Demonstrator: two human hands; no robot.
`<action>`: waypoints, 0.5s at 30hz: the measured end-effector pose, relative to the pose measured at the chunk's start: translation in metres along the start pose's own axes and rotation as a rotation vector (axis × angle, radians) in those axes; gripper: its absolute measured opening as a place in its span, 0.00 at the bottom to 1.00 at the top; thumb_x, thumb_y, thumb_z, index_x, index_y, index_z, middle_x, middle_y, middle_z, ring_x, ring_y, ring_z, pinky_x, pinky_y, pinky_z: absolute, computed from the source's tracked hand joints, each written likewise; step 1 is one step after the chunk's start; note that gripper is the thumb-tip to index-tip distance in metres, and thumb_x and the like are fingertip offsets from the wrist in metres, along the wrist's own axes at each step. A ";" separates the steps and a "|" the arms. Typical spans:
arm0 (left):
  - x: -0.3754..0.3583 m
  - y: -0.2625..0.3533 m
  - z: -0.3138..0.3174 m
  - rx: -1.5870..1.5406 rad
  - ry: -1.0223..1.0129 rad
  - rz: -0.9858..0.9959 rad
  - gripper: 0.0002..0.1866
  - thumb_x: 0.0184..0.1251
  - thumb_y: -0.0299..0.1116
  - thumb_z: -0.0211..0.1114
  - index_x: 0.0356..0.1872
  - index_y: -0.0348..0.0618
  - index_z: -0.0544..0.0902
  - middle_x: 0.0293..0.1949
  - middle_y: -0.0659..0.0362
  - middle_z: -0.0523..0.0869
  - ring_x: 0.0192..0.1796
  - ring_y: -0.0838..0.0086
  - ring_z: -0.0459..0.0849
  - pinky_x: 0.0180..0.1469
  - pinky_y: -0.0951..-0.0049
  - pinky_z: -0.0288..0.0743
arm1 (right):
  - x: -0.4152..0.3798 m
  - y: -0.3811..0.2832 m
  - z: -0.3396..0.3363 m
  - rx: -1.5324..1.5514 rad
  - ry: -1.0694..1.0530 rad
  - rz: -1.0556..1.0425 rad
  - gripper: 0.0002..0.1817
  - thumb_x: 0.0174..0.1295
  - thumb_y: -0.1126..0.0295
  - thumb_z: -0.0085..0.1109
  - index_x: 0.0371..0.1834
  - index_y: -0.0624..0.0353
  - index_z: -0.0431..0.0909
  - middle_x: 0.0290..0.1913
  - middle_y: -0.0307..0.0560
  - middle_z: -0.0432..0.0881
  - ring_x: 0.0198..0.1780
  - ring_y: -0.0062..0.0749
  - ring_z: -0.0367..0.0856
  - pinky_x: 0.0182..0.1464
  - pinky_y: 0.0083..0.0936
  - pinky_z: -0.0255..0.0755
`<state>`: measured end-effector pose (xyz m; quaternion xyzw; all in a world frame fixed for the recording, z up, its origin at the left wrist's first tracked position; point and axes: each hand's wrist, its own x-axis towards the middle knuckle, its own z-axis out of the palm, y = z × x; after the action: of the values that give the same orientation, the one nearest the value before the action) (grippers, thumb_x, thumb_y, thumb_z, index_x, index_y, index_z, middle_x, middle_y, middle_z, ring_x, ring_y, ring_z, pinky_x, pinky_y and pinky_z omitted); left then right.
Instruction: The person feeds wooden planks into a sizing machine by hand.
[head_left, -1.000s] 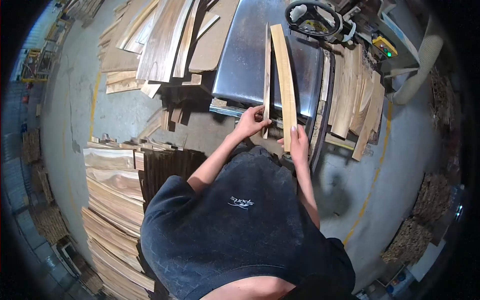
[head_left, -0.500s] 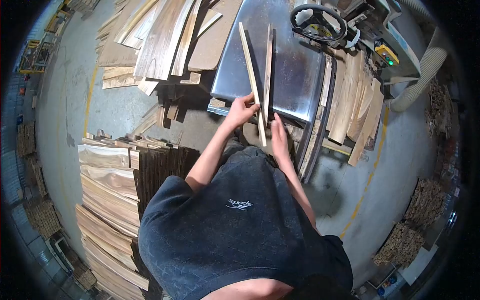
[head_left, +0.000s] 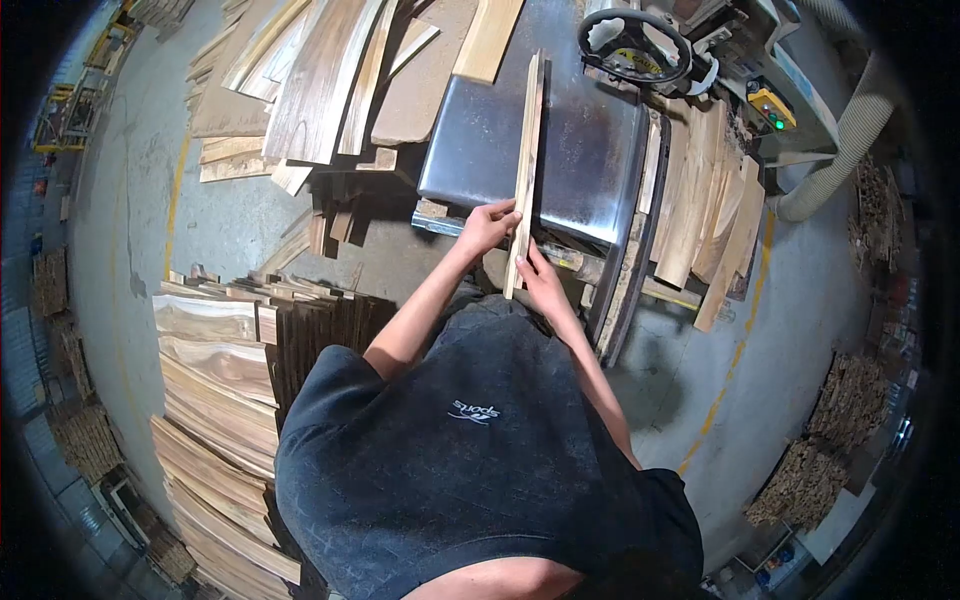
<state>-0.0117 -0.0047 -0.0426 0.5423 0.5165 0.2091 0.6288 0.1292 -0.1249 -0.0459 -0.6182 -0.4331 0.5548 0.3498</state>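
A long narrow wooden strip (head_left: 524,165) stands on edge on the steel machine table (head_left: 590,150), reaching from my hands toward the far end. My left hand (head_left: 487,226) grips its near part from the left side. My right hand (head_left: 538,275) holds its near end from the right, just off the table's front edge. A wider pale board (head_left: 488,38) lies at the far left of the table, partly over the wood pile.
Rough planks are piled at the left (head_left: 320,80) beyond the table and stacked at the right (head_left: 715,210) beside it. Another stack of boards (head_left: 215,380) stands at my left. A black hand wheel (head_left: 632,45) and a control box with a green light (head_left: 772,105) are at the machine's far end.
The wide pale board that my right hand held is gone from my hands and now lies at the far left. Both hands have closed on the single narrow strip.
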 end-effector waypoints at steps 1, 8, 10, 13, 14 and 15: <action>-0.001 0.000 0.002 -0.140 -0.008 -0.105 0.24 0.71 0.36 0.65 0.65 0.40 0.77 0.40 0.60 0.87 0.35 0.81 0.82 0.39 0.78 0.78 | 0.000 0.000 0.000 0.036 -0.008 0.021 0.32 0.75 0.60 0.51 0.79 0.56 0.53 0.73 0.51 0.67 0.71 0.32 0.66 0.69 0.27 0.61; -0.008 0.003 0.007 -0.445 -0.037 -0.222 0.25 0.74 0.37 0.62 0.68 0.38 0.73 0.44 0.58 0.86 0.39 0.78 0.85 0.41 0.77 0.81 | -0.015 -0.019 -0.002 0.013 0.082 0.164 0.36 0.70 0.58 0.60 0.78 0.51 0.56 0.69 0.56 0.71 0.68 0.35 0.70 0.65 0.31 0.67; -0.009 0.005 0.005 -0.444 -0.037 -0.221 0.25 0.74 0.37 0.62 0.68 0.38 0.72 0.45 0.57 0.86 0.40 0.77 0.85 0.43 0.76 0.81 | -0.012 -0.012 -0.005 -0.041 0.072 0.185 0.37 0.69 0.57 0.61 0.79 0.51 0.56 0.69 0.55 0.71 0.68 0.35 0.70 0.65 0.32 0.67; -0.006 -0.005 0.004 -0.465 -0.055 -0.213 0.25 0.74 0.37 0.62 0.68 0.38 0.72 0.47 0.56 0.86 0.43 0.75 0.86 0.46 0.74 0.82 | -0.008 0.004 -0.006 -0.037 0.046 0.168 0.38 0.69 0.57 0.61 0.79 0.51 0.56 0.69 0.53 0.71 0.67 0.34 0.71 0.64 0.34 0.68; -0.003 -0.010 0.004 -0.487 -0.075 -0.203 0.25 0.74 0.37 0.62 0.68 0.38 0.72 0.48 0.55 0.85 0.44 0.74 0.86 0.47 0.73 0.82 | -0.007 0.011 -0.007 0.020 0.031 0.127 0.38 0.69 0.57 0.61 0.79 0.50 0.55 0.69 0.51 0.72 0.67 0.32 0.72 0.62 0.34 0.70; -0.002 -0.010 0.005 -0.493 -0.077 -0.202 0.25 0.74 0.37 0.62 0.68 0.38 0.72 0.48 0.55 0.85 0.44 0.74 0.86 0.47 0.73 0.82 | -0.008 0.008 -0.009 0.014 0.032 0.129 0.38 0.69 0.57 0.61 0.79 0.50 0.55 0.69 0.51 0.72 0.67 0.32 0.72 0.62 0.34 0.70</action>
<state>-0.0110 -0.0124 -0.0510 0.3260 0.4771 0.2437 0.7789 0.1389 -0.1355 -0.0491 -0.6512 -0.3829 0.5693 0.3244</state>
